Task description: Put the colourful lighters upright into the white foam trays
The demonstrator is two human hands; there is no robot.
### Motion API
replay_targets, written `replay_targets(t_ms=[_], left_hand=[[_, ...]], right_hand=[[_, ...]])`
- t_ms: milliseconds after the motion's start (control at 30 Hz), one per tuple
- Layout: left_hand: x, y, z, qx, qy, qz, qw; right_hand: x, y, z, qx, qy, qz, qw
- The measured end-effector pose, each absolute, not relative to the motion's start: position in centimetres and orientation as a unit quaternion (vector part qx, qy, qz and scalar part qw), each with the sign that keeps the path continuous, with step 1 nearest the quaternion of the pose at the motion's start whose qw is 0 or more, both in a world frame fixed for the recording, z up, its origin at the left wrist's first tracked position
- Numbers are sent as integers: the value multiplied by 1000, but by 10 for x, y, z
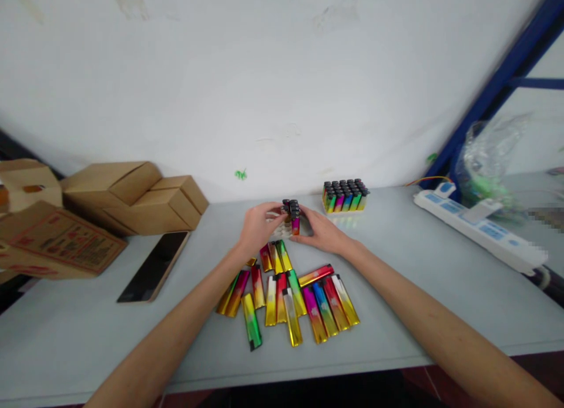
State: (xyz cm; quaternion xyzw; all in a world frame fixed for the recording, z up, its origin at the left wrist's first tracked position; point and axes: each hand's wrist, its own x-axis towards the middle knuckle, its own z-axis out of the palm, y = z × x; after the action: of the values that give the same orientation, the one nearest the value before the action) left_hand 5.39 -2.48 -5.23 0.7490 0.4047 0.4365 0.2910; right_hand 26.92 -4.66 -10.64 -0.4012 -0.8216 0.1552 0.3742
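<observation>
A small white tray (pixel 281 227) with round holes sits in the middle of the table between my hands. Several upright lighters (pixel 295 224) with black tops stand along its right side. My left hand (pixel 259 224) reaches over the tray's left part, thumb and fingers pinched at a dark-topped lighter beside the standing ones. Around the right end of the tray curls my right hand (pixel 324 233), its thumb at the near edge and its fingers behind the lighters. Closer to me, loose metallic lighters (pixel 282 299) in gold, red, green, blue and purple lie flat in loose rows.
A filled tray of upright lighters (pixel 346 197) stands near the wall, back right. On the left are a phone (pixel 154 267), brown cardboard boxes (pixel 145 202) and a printed carton (pixel 66 237). A white power strip (pixel 478 223) and a clear plastic bag (pixel 489 155) are at right.
</observation>
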Motion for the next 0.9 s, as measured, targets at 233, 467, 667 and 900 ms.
replay_targets(t_ms=[233,467,667,900], left_hand=[[57,-24,-57,739,435,440,268],[58,-25,-56,696,421,480,328],[58,-22,-58,685,448,478,317],[64,-25,-60,675,482,477,290]], right_hand=[[269,-45,-108,-405,-823,150,369],[269,-44,-109,-407,-824,146,366],[269,-44,-108,-403,-825,146,369],[270,-45,-108,-401,-825,151,368]])
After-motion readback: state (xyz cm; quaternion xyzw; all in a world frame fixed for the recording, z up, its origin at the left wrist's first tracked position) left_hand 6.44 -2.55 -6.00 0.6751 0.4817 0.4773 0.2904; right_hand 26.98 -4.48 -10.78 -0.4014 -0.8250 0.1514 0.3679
